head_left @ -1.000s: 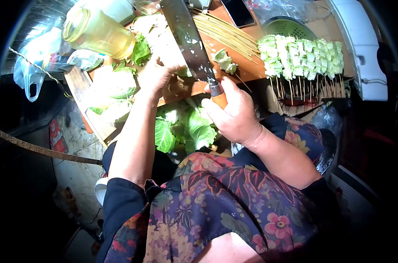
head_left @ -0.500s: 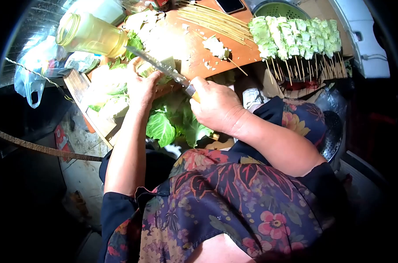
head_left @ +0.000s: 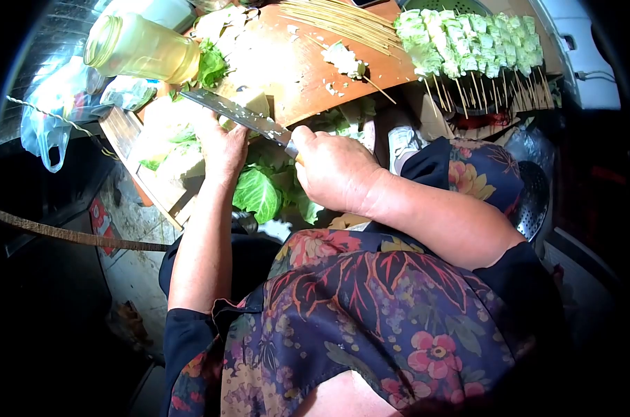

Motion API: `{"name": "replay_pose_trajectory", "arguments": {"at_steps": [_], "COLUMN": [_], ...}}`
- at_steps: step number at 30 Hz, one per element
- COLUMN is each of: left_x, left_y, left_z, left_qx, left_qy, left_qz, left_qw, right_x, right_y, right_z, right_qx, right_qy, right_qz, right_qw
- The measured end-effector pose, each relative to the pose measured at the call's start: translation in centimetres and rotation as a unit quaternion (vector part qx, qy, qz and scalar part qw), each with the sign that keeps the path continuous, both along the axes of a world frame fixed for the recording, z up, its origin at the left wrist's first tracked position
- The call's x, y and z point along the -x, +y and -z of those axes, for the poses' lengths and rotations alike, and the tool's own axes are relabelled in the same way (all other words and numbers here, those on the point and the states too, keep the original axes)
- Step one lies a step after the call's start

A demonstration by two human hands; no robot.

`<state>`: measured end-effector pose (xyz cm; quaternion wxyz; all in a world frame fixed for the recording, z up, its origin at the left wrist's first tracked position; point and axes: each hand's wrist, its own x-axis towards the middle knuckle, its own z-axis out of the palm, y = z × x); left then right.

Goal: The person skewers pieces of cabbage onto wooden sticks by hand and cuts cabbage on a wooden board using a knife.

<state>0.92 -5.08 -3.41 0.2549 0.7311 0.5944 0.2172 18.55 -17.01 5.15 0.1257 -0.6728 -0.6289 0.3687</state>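
Note:
My right hand [head_left: 337, 169] is closed round the handle of a kitchen knife [head_left: 242, 117]. Its long blade, flecked with pale bits, points up and to the left across my left hand's fingers and a pale cut piece of cabbage [head_left: 256, 103]. My left hand [head_left: 222, 147] grips that piece at the board's near edge; glare and the blade partly hide its fingers. Below the blade hang loose green cabbage leaves [head_left: 258, 194]. More cut cabbage [head_left: 183, 163] lies left of my left hand, washed out by bright light.
A glass jar of yellowish liquid [head_left: 145, 50] lies tilted at upper left. On the orange board [head_left: 311, 90] are bare wooden skewers [head_left: 343, 24] and one part-filled cabbage skewer [head_left: 344, 61]. Several loaded cabbage skewers [head_left: 468, 43] lie at right. A blue plastic bag [head_left: 51, 125] hangs at far left.
The knife's tip has moved left and down, and its blade now lies across the cabbage piece at a flatter slant. My left hand keeps its hold. The whole view has shifted slightly.

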Motion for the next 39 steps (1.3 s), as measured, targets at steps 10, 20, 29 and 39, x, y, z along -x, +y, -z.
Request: {"name": "replay_pose_trajectory", "arguments": {"at_steps": [10,20,29,39], "left_x": [-1.1,-2.3,-3.4,-1.2], "left_y": [0.0,0.4,0.3,0.3], "left_z": [-0.7,-2.0,-2.7,-1.8], "left_qx": [-0.030,0.061,0.054,0.084], "left_qy": [0.032,0.067,0.101,-0.027], "left_qz": [0.010,0.009,0.024,-0.010], "left_qw": [0.999,0.996,0.993,0.996], "right_x": [-0.4,-1.6,-1.5,-1.0], "right_y": [1.3,2.8,5.5,3.9], "right_z": [-0.6,0.2,0.0,4.6], "right_qx": [0.028,0.002,0.092,0.047], "right_qy": [-0.010,0.000,-0.044,-0.057], "right_qz": [-0.017,-0.019,-0.038,-0.001], "right_qw": [0.999,1.000,0.994,0.997]}}
